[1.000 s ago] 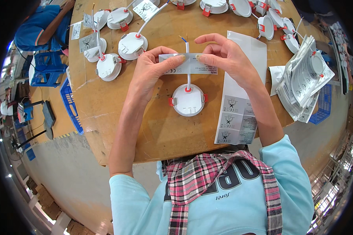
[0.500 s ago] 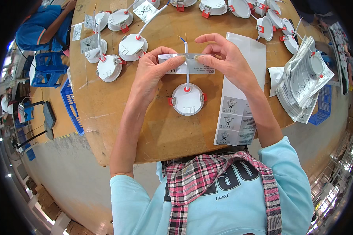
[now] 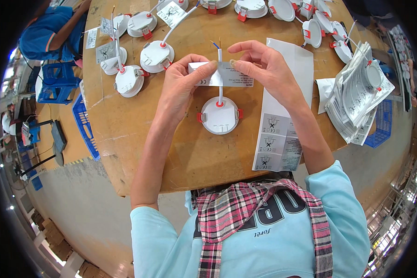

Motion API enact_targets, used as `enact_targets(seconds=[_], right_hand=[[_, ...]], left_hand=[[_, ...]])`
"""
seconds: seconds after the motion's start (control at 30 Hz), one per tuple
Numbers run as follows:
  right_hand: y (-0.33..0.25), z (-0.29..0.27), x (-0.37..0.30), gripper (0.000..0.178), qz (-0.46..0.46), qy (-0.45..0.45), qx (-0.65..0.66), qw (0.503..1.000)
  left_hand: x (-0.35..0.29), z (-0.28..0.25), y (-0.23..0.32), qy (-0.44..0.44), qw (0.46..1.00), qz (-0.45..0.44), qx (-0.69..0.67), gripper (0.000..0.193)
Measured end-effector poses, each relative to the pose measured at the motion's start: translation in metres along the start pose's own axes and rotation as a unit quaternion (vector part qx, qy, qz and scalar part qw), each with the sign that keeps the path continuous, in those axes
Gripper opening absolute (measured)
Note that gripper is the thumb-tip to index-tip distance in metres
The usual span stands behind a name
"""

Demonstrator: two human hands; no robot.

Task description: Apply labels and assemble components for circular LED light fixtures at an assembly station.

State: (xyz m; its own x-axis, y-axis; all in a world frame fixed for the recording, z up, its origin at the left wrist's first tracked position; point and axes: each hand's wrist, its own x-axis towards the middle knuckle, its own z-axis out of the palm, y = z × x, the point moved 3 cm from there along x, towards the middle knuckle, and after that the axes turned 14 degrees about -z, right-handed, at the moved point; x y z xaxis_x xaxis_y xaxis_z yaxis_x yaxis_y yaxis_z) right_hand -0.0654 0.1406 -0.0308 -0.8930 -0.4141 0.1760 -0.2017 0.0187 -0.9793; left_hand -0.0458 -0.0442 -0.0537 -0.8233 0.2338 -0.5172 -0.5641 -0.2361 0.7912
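Note:
A round white downlight [image 3: 220, 123] with red-tipped spring clips lies in front of me on the table, its white cable [image 3: 220, 95] pointing away and ending in bare blue and brown wires. Across the cable sits a silvery printed label [image 3: 241, 78]. My left hand [image 3: 184, 78] is closed on the label's left part, thumb on top beside the cable. On the other side, my right hand [image 3: 266, 69] has its thumb at the label's upper edge, with the fingers curled and partly hidden behind.
Beside my right forearm lies a label sheet [image 3: 266, 143]. A stack of label sheets [image 3: 354, 97] with a downlight on it stands farther right. Several more downlights [image 3: 156, 56] line the far and left parts of the table [image 3: 139, 139]. A co-worker's sleeve [image 3: 48, 34] shows at upper left.
The label's right part has turned to lie flatter, its printing more visible. My right thumb has shifted slightly up and left. The downlight has moved very slightly toward the far left.

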Motion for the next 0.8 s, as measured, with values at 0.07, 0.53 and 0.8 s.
enact_targets(seconds=[0.07, 0.53, 0.8], right_hand=[[-0.0012, -0.0005, -0.0001, 0.029, 0.001, 0.005, -0.001, 1.0], [-0.0025, -0.0013, -0.0008, 0.03, 0.011, -0.008, -0.018, 1.0], [0.0012, -0.0036, -0.002, 0.024, 0.005, -0.027, -0.028, 0.999]], left_hand=[[0.0002, 0.0015, 0.0, 0.009, 1.0, 0.006, -0.002, 0.018], [0.0006, 0.0001, -0.001, -0.039, 0.998, -0.01, -0.044, 0.015], [0.0004, 0.001, -0.0032, -0.053, 0.998, 0.004, -0.026, 0.014]])
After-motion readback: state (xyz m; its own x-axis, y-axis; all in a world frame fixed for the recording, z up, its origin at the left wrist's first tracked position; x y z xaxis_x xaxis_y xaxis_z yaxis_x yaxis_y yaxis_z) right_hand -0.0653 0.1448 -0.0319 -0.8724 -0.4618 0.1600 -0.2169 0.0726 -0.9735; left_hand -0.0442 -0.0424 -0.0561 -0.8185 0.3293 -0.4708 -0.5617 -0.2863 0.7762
